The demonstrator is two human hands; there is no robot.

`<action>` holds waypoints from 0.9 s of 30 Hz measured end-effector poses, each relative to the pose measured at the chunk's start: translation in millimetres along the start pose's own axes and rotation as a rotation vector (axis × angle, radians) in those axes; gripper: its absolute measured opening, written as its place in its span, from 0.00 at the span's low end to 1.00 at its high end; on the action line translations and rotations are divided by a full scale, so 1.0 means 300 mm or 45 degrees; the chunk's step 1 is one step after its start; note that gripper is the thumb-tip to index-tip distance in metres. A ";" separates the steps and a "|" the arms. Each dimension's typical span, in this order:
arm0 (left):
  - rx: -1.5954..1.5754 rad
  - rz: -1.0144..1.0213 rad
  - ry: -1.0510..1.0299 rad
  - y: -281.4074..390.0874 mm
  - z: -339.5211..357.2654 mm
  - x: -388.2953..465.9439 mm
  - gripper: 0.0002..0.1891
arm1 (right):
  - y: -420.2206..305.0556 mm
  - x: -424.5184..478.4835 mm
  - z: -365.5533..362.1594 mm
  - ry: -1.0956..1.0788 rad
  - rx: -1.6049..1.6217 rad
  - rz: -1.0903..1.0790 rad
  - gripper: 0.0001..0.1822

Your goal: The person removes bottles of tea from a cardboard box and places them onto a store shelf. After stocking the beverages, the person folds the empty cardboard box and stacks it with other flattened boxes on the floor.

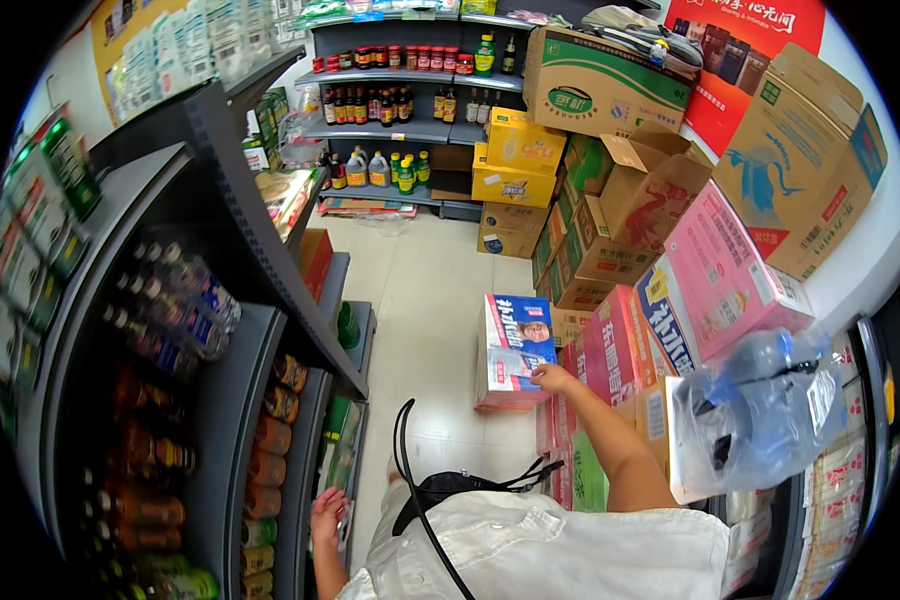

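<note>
A blue-and-white drink carton with printed writing and a portrait stands on the tiled floor in front of me. My right hand reaches down to its near right edge, fingers bent onto the top. The fingertips' exact grip is hard to make out. To the carton's right rises a stack of red cartons. My left hand hangs low on the left with loosely curled fingers and nothing in it. It is beside the lower shelf, where green packages lie.
Shelving with bottled drinks lines the left side. Brown cartons and yellow boxes are piled on the right and ahead. Bagged large bottles sit close by my right arm. Tiled floor runs towards the back shelves.
</note>
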State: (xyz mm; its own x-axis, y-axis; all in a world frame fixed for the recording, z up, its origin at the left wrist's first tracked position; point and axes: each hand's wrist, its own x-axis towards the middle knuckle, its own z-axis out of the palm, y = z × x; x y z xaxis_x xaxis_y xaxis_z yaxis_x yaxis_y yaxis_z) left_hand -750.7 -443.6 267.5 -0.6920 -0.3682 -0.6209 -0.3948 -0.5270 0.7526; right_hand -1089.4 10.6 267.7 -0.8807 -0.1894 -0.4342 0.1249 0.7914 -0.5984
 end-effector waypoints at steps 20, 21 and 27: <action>0.552 0.022 -0.951 0.869 1.292 1.198 0.18 | 0.287 0.237 -0.276 0.637 0.836 0.608 0.09; 0.545 0.026 -0.963 0.881 1.340 1.252 0.18 | 0.267 0.297 -0.311 0.665 0.781 0.619 0.10; 0.748 0.045 -0.880 1.001 1.708 1.450 0.17 | 0.089 0.650 -0.832 0.912 0.503 0.383 0.14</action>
State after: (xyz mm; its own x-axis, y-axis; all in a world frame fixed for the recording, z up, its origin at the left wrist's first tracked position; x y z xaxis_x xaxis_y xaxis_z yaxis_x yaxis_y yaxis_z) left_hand -1479.9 -369.7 335.9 -0.8432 0.2651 -0.4677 -0.4798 0.0214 0.8771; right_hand -1371.8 140.0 335.0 -0.8437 0.5116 -0.1627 0.4308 0.4644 -0.7738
